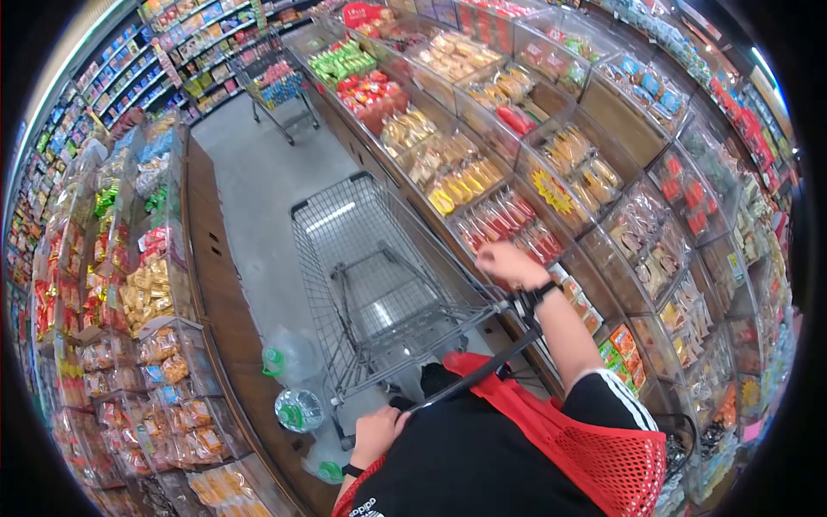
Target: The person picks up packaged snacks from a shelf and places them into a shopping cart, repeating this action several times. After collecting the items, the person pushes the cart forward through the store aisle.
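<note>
The grey wire shopping cart (303, 226) stands in front of me, its basket showing only bare mesh and the folded child seat. My left hand (379, 432) is closed round the left end of the dark cart handle (469, 379). My right hand (510, 264) is off the handle, stretched out at the near edge of a bin of red-wrapped snack packets (498, 217). Its fingers are curled in; whether a packet is in them is hidden. A dark band circles each wrist. A red mesh bag (594, 452) hangs across my body.
Large clear bottles with green caps (300, 410) stand left of the cart. Clear snack bins (564, 164) rise along the right, and packed shelves (151, 293) line the left. Another loaded cart (280, 90) stands farther up the grey-floored aisle (241, 172).
</note>
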The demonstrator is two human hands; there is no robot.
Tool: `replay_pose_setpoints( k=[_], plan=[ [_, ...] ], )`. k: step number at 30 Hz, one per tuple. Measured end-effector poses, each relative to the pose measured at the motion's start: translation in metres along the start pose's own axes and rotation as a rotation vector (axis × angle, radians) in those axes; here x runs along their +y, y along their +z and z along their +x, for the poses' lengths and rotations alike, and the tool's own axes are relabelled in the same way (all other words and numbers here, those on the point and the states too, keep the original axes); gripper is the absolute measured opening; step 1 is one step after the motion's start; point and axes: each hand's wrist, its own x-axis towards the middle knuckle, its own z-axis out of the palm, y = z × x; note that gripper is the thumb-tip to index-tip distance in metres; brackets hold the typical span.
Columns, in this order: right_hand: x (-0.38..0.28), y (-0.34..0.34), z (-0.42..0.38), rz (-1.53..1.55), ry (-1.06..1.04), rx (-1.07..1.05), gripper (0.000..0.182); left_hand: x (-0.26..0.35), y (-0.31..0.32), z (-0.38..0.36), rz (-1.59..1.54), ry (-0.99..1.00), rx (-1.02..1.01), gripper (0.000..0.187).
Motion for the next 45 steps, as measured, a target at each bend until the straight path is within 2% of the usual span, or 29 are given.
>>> replay_pose_setpoints(
  k=[1,2,6,8,11,14,17,20,23,24,27,30,35,39,44,45],
  plan=[
    [0.031,0.006,0.023,-0.015,-0.001,0.051,0.026,0.003,0.003,0.004,0.024,-0.025,-0.040,0.036],
    [0.042,0.005,0.036,-0.065,0.099,0.042,0.023,0.007,-0.001,0.008,-0.002,-0.044,-0.060,0.041],
    [0.129,0.033,0.095,-0.049,0.220,0.019,0.025,0.005,0.000,0.009,-0.039,-0.062,-0.082,0.040],
    [0.151,0.050,0.113,-0.016,0.235,0.025,0.030,0.007,-0.002,0.010,-0.018,-0.065,-0.083,0.040],
    [0.153,0.064,0.126,-0.012,0.381,-0.112,0.043,0.007,0.000,0.011,-0.004,-0.076,-0.081,0.038],
    [0.163,0.085,0.135,-0.174,0.432,0.004,0.042,0.008,0.000,0.011,-0.003,-0.096,-0.074,0.037],
    [0.135,0.076,0.127,-0.267,0.402,0.067,0.037,0.008,0.003,0.011,-0.003,-0.112,-0.070,0.036],
    [0.156,0.075,0.127,-0.293,0.383,0.097,0.030,0.008,0.002,0.013,-0.008,-0.106,-0.064,0.036],
    [0.157,0.053,0.117,-0.183,0.241,0.114,0.024,0.008,0.003,0.015,-0.012,-0.102,-0.054,0.036],
    [0.152,0.047,0.110,-0.052,0.136,0.178,0.021,0.008,0.003,0.014,-0.013,-0.104,-0.053,0.036],
    [0.123,0.025,0.088,0.141,0.042,0.324,0.012,0.008,0.002,0.015,-0.016,-0.107,-0.045,0.035],
    [0.109,0.019,0.075,1.022,0.123,0.163,0.006,0.007,-0.001,0.015,-0.005,-0.114,-0.057,0.034],
    [0.048,0.017,0.058,1.376,0.098,-0.078,0.009,0.006,-0.014,0.024,-0.202,-0.175,-0.085,0.031],
    [0.019,0.025,0.061,1.314,0.073,-0.327,0.009,0.005,-0.020,0.035,-0.321,-0.197,-0.160,0.031],
    [0.019,0.046,0.107,0.671,-0.005,-0.559,0.005,0.005,-0.024,0.033,-0.239,-0.063,-0.151,0.035],
    [0.021,0.057,0.119,0.585,-0.040,-0.539,0.008,0.004,-0.024,0.032,-0.214,-0.036,-0.143,0.036]
  ],
)
